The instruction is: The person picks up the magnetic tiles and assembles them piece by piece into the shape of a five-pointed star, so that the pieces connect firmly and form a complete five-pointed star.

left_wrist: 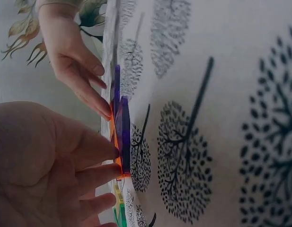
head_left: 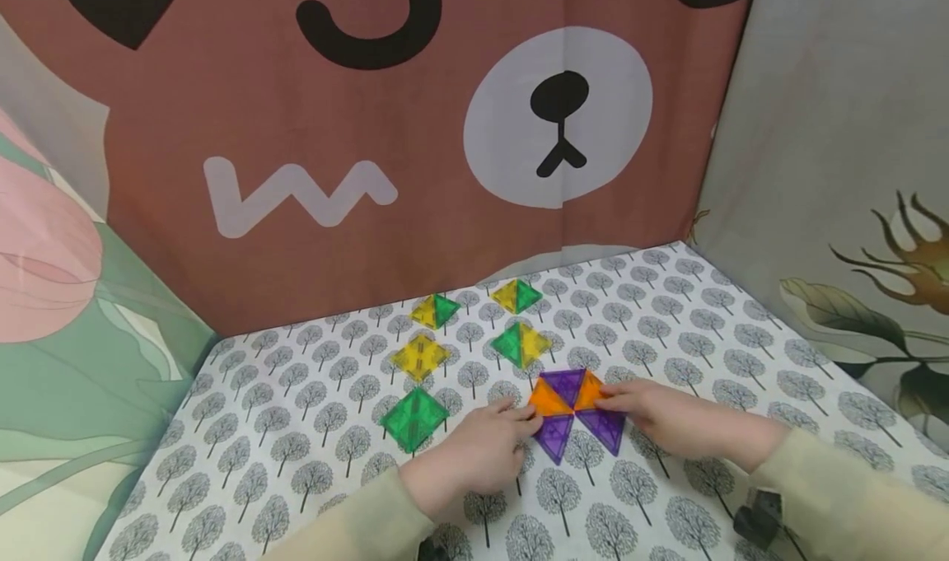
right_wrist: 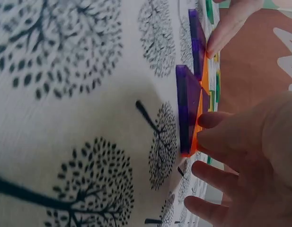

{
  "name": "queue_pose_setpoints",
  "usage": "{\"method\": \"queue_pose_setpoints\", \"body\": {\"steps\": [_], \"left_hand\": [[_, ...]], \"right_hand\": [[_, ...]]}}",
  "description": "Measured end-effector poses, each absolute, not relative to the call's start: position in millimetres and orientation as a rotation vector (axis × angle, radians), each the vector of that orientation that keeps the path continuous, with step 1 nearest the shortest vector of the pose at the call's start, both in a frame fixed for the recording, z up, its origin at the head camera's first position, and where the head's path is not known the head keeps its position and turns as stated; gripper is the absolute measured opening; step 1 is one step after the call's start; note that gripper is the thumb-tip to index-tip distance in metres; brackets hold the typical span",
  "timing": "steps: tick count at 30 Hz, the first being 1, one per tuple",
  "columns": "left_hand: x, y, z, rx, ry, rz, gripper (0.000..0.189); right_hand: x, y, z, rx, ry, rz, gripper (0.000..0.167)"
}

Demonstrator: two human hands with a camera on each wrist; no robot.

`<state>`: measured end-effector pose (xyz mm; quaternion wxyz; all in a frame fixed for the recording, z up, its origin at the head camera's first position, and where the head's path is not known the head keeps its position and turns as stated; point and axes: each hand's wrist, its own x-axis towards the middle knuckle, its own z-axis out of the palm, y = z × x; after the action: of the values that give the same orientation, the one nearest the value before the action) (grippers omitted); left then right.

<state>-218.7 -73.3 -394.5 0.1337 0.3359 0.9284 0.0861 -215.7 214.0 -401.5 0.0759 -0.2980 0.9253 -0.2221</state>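
Observation:
On the tree-print cloth lies a fan of translucent triangular magnetic tiles. At its top is a purple tile (head_left: 565,385), with an orange tile (head_left: 549,399) to the left and another orange tile (head_left: 589,390) to the right. Two more purple tiles, a lower left one (head_left: 554,438) and a lower right one (head_left: 604,431), point towards me with a wedge of cloth between them. My left hand (head_left: 485,441) touches the fan's left edge with its fingertips. The fingertips of my right hand (head_left: 663,417) rest on the right orange tile, its other fingers extended in the right wrist view.
Left of the fan lie a green diamond (head_left: 413,419) and a yellow diamond (head_left: 420,357). Behind stand flat green-and-yellow pairs: a near pair (head_left: 521,344), a far right pair (head_left: 516,296) and a far left pair (head_left: 434,310). A brown bear-print curtain (head_left: 445,248) hangs at the back edge.

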Motion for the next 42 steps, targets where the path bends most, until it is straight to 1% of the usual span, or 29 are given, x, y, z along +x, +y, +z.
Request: {"method": "queue_pose_setpoints", "body": {"steps": [3, 9, 14, 17, 19, 22, 24, 26, 29, 34, 42], "left_hand": [[-217, -72, -394, 0.965, 2.707, 0.153, 0.052], [-218, -71, -396, 0.964, 2.721, 0.088, 0.052], [-219, -71, -398, 0.97, 2.729, 0.115, 0.052], [-221, -73, -400, 0.873, 2.71, 0.387, 0.05], [-224, -76, -400, 0.724, 2.64, 0.712, 0.048], [-230, -83, -398, 0.422, 2.385, 1.282, 0.046], [-234, -88, -396, 0.263, 2.182, 1.541, 0.047], [-237, -92, -395, 0.16, 2.012, 1.697, 0.048], [-241, -94, -396, 0.105, 1.879, 1.79, 0.046], [-243, -91, -396, 0.062, 1.834, 1.826, 0.041], [-245, -89, -395, 0.026, 1.816, 1.834, 0.046]], "right_hand": [[-214, 215, -401, -0.902, 2.764, -0.647, 0.042], [-214, 219, -404, -0.913, 2.756, -0.636, 0.046], [-216, 221, -405, -0.854, 2.726, -0.713, 0.048], [-218, 224, -404, -0.696, 2.727, -0.895, 0.046], [-221, 228, -401, -0.516, 2.652, -1.122, 0.045], [-226, 236, -397, -0.272, 2.408, -1.461, 0.046], [-228, 242, -396, -0.186, 2.198, -1.613, 0.048], [-230, 246, -397, -0.17, 2.061, -1.679, 0.05], [-231, 249, -399, -0.175, 1.965, -1.731, 0.052], [-232, 250, -400, -0.167, 1.886, -1.786, 0.052], [-230, 249, -401, -0.143, 1.826, -1.842, 0.051]]}}
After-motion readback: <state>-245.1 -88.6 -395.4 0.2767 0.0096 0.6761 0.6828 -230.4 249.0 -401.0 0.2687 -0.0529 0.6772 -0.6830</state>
